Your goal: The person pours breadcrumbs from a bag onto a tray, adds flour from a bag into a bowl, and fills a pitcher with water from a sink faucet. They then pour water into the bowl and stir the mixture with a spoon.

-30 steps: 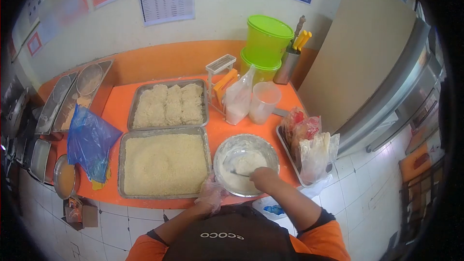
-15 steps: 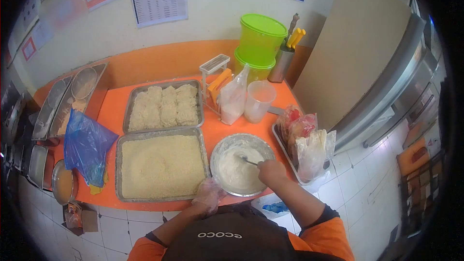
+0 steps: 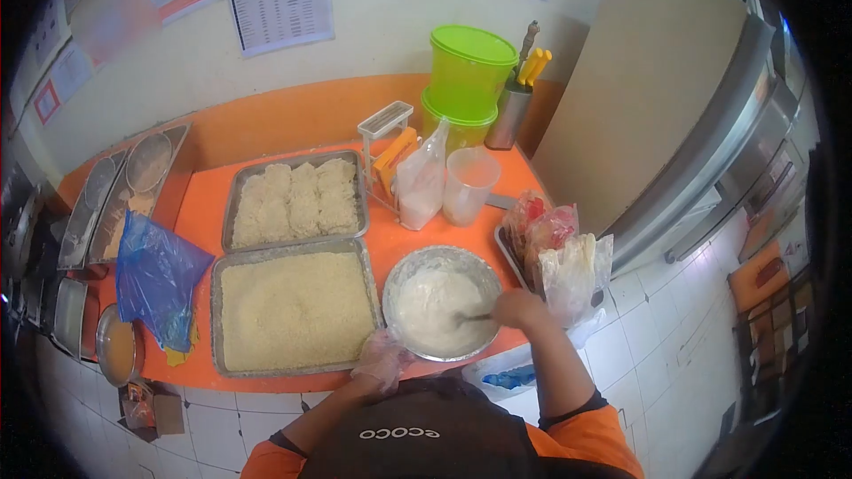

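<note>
A round metal bowl (image 3: 486, 277) holds thick white batter (image 3: 430, 302). My bare right hand (image 3: 520, 310) is closed around the handle of a metal utensil (image 3: 475, 317), and the utensil's far end is sunk in the batter, so its kind is hidden. At the bowl's lower left edge, my left hand (image 3: 384, 358) in a clear plastic glove grips the rim. Left of the bowl lies a metal tray (image 3: 293, 371) full of pale crumbs (image 3: 297, 306). Behind it, a second tray (image 3: 362, 222) carries crumb-coated pieces (image 3: 302, 200) in rows.
A clear jug (image 3: 470, 184), a bag of white powder (image 3: 420, 184) and a white rack (image 3: 385, 121) stand behind the bowl. Green tubs (image 3: 472, 71) and a knife block (image 3: 509, 115) are farther back. Bagged food (image 3: 568, 257) sits right; a blue bag (image 3: 160, 275) lies left.
My right hand has swung right, toward the bowl's right rim, and the utensil now lies flatter and lower in the batter. My left hand stays at the rim. The view has shifted slightly.
</note>
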The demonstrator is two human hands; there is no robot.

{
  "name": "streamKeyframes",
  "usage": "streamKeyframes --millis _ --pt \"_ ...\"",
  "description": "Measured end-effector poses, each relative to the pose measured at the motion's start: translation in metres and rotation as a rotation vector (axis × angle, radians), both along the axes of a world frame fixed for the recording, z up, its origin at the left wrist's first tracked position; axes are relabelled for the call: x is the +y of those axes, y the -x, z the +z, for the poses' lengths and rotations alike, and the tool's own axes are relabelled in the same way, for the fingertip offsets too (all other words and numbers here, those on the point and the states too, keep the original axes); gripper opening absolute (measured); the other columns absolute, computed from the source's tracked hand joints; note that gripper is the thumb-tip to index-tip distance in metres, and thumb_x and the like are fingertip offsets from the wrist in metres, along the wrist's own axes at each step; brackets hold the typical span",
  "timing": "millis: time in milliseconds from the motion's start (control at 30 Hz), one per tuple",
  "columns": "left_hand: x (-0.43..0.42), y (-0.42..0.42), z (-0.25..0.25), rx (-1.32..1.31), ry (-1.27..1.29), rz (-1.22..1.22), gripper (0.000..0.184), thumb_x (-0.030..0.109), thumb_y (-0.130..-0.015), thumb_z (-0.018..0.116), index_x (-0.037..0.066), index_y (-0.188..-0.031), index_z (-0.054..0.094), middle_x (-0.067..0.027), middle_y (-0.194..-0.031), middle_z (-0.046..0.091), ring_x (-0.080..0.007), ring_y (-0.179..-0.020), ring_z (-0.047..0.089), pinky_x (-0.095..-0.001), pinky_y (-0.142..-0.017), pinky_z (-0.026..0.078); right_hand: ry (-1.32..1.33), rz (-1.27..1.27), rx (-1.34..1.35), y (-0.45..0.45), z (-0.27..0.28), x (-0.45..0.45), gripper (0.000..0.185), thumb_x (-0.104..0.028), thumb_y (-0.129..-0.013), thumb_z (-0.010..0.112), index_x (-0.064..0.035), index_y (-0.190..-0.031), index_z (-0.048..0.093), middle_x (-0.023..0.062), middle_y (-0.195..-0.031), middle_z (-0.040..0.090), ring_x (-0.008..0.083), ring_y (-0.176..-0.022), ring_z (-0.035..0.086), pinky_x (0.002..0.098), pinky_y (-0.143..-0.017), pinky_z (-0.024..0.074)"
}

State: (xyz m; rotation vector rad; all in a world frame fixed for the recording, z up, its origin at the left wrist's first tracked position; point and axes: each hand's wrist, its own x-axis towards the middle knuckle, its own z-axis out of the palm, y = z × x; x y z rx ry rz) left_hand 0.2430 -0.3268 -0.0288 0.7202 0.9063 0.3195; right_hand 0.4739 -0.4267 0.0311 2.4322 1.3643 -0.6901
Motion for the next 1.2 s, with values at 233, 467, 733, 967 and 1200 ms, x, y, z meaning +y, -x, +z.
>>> streamKeyframes --millis 233,467,733,967,1200 --pt "0.006 0.008 -0.056 0.001 -0.542 -0.235 0.012 0.008 -0.080 0.049 0.008 -0.092 0.047 -0.0036 -0.076 0.052 -0.0132 -0.067 0.052 -0.0293 -0.051 0.044 -0.025 0.131 0.140 0.001 -0.024 0.015 0.034 -0.026 -0.075 0.044 -0.0017 -0.087 0.064 0.0194 -0.093 0.060 0.0310 -0.087 0.059 0.0400 -0.076 0.0447" --pt "0.004 0.003 -0.009 -0.001 -0.062 -0.160 0.021 0.003 -0.078 0.049 0.008 -0.098 0.047 -0.0043 -0.087 0.052 -0.0121 -0.068 0.052 -0.0219 -0.053 0.046 -0.099 0.315 0.082 -0.012 -0.065 0.024 0.029 -0.022 -0.074 0.044 -0.0033 -0.077 0.065 0.0171 -0.079 0.062 0.0298 -0.074 0.060 0.0404 -0.068 0.0450" --pt "0.007 0.002 -0.020 0.140 -0.118 -0.215 0.018 0.009 -0.084 0.046 0.014 -0.101 0.042 -0.0028 -0.077 0.053 -0.0151 -0.059 0.054 -0.0282 -0.041 0.044 -0.214 0.212 0.166 -0.014 -0.086 0.036 0.025 -0.024 -0.070 0.051 -0.0079 -0.081 0.066 0.0123 -0.083 0.063 0.0269 -0.077 0.061 0.0392 -0.065 0.0463" --pt "0.004 0.004 -0.020 0.120 -0.095 -0.171 0.020 0.011 -0.083 0.047 0.013 -0.102 0.042 -0.0042 -0.076 0.054 -0.0189 -0.064 0.056 -0.0334 -0.044 0.043 -0.115 -0.147 0.121 -0.024 -0.065 0.036 0.032 -0.023 -0.070 0.051 -0.0056 -0.093 0.064 0.0170 -0.097 0.060 0.0269 -0.093 0.058 0.0353 -0.082 0.0428" --pt "0.006 0.005 -0.020 0.050 -0.146 -0.205 0.017 0.011 -0.083 0.048 0.011 -0.099 0.042 -0.0050 -0.075 0.054 -0.0196 -0.064 0.057 -0.0340 -0.045 0.044 -0.063 -0.055 0.170 -0.041 -0.056 0.041 0.029 -0.025 -0.069 0.053 -0.0067 -0.087 0.065 0.0159 -0.092 0.062 0.0268 -0.088 0.059 0.0376 -0.078 0.0437"
